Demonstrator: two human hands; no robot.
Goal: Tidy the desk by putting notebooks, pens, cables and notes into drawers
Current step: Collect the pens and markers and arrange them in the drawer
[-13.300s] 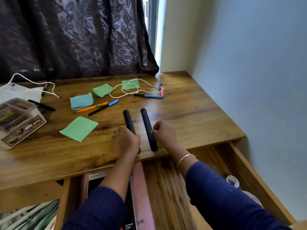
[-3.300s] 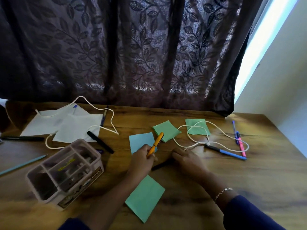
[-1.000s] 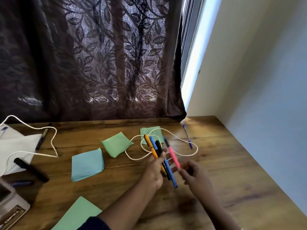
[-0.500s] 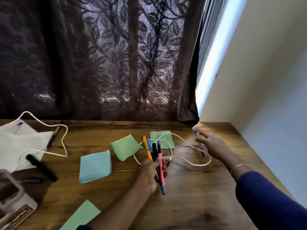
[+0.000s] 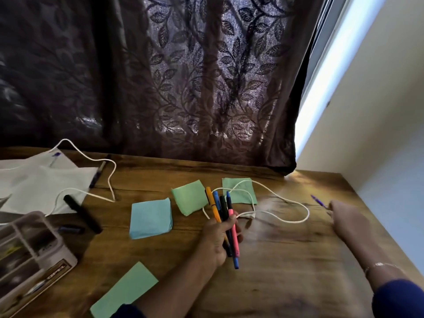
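Ahead of you a dark curtain (image 5: 183, 88) with a leaf-and-vine pattern hangs across most of the view, light glinting through its weave. Its hem reaches the rear edge of the surface (image 5: 286, 260), and its lower right corner bunches near the back right. Just right of it you see a bright strip of window (image 5: 332, 65), then a pale wall (image 5: 378, 111) running along the surface's right side. At your lower left sits a plastic organiser box (image 5: 34, 253) with compartments, partly cut off, its contents blurred.
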